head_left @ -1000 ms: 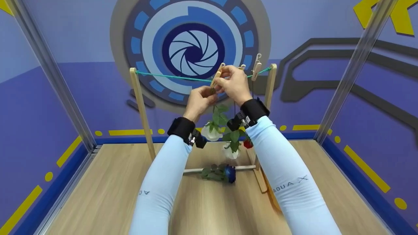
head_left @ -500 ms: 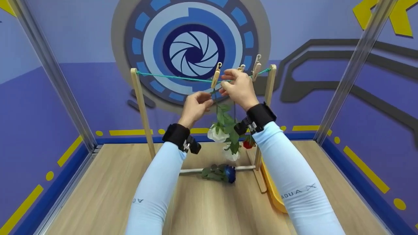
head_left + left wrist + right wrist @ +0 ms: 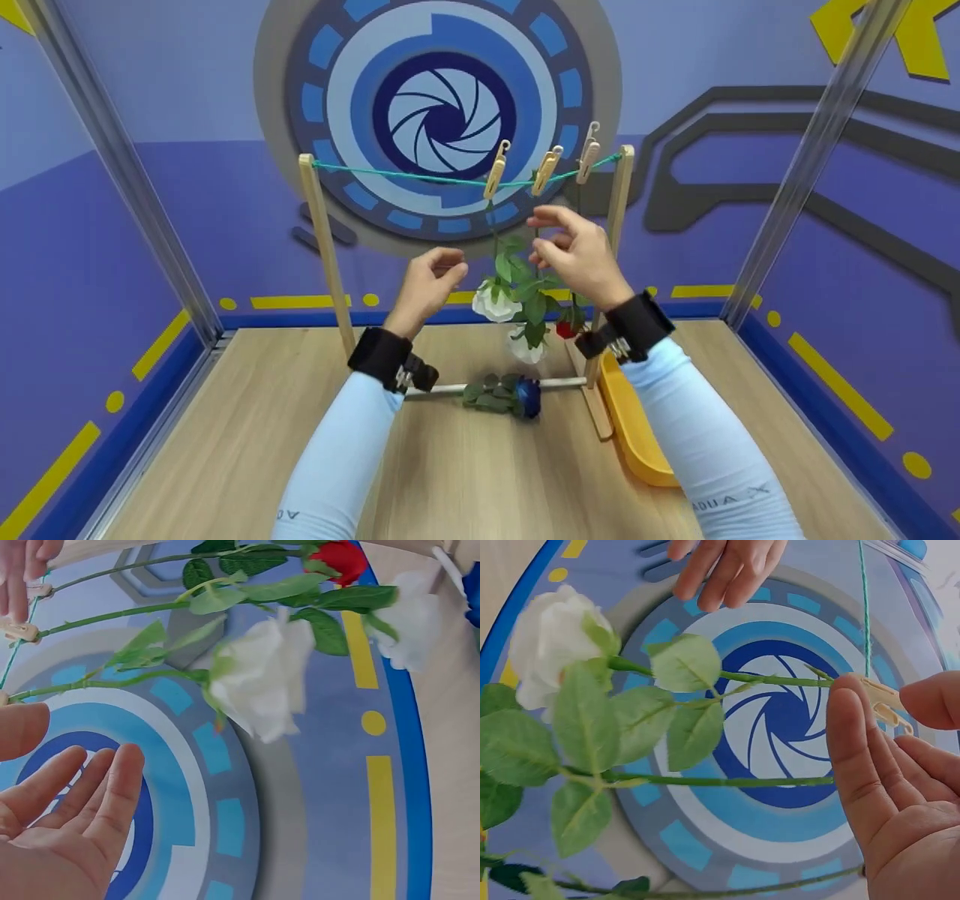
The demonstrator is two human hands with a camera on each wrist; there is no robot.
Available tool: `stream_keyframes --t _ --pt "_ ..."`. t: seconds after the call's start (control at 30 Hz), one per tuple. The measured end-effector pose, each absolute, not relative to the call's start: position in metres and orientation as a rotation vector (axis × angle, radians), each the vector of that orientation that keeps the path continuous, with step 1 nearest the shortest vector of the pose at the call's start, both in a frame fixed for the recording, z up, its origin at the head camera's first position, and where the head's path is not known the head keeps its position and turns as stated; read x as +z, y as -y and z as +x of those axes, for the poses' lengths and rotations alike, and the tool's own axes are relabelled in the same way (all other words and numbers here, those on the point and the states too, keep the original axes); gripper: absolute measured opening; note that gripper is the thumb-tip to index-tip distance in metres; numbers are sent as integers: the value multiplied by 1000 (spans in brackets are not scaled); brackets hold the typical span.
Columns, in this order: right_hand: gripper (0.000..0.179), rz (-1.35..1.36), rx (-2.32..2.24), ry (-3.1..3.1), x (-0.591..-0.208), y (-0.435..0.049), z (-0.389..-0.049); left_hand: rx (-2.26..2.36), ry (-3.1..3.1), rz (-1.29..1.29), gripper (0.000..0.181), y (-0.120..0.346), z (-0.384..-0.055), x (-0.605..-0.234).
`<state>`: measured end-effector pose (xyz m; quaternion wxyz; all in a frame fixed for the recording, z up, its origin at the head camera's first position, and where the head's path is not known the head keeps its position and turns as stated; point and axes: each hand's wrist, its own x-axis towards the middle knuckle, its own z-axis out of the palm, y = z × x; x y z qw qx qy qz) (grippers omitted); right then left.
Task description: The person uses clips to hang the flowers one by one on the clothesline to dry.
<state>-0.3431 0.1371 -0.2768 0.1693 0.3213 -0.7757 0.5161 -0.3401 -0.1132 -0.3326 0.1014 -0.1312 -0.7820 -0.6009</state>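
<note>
Three artificial roses hang heads-down from a green cord (image 3: 420, 177), each stem pinched by a wooden clothespin. The left white rose (image 3: 496, 301) hangs from one clothespin (image 3: 494, 178); a second white rose (image 3: 528, 345) hangs from the middle clothespin (image 3: 546, 174). A red rose (image 3: 565, 329) hangs from the right clothespin (image 3: 588, 161). My left hand (image 3: 429, 289) is left of the near white rose, fingers relaxed, holding nothing. My right hand (image 3: 577, 251) hovers by the stems below the middle clothespin, fingers loosely bent with nothing between them. A blue rose (image 3: 527, 397) lies beneath, across the rack's bar.
The cord is tied between two wooden posts (image 3: 324, 247) of a rack with a pale lower bar (image 3: 562, 385). An orange tray (image 3: 637, 442) stands at the right, partly behind my right forearm. Metal frame uprights (image 3: 124, 172) flank the table (image 3: 247, 420).
Both hands have let go of the left clothespin and the white rose's stem. They have moved down and apart, and the white rose now hangs from the cord by its clothespin.
</note>
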Motion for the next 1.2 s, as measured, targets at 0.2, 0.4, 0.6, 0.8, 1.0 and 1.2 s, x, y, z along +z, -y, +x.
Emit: stream_keyframes --t 0.2,0.4,0.6,0.8,1.0,1.2 --pt "41 918 1348 2270 -304 -158 -330 -1702 2395 -404 37 118 -326 -349" --pt "37 937 1256 2265 -334 -176 -318 -1541 2455 -484 42 116 -311 -365" --pt "33 980 1207 2198 -370 -186 -308 -1412 2521 -501 44 115 -302 -390" --pt "29 950 1145 2201 -403 -190 -296 -1324 2586 -512 47 115 -287 -415" --pt "34 871 1069 2258 -428 -195 -284 -1263 2634 -486 49 112 -269 -438" --pt "36 751 1076 2310 -452 -195 -272 -1231 2609 -445 49 106 -253 -463"
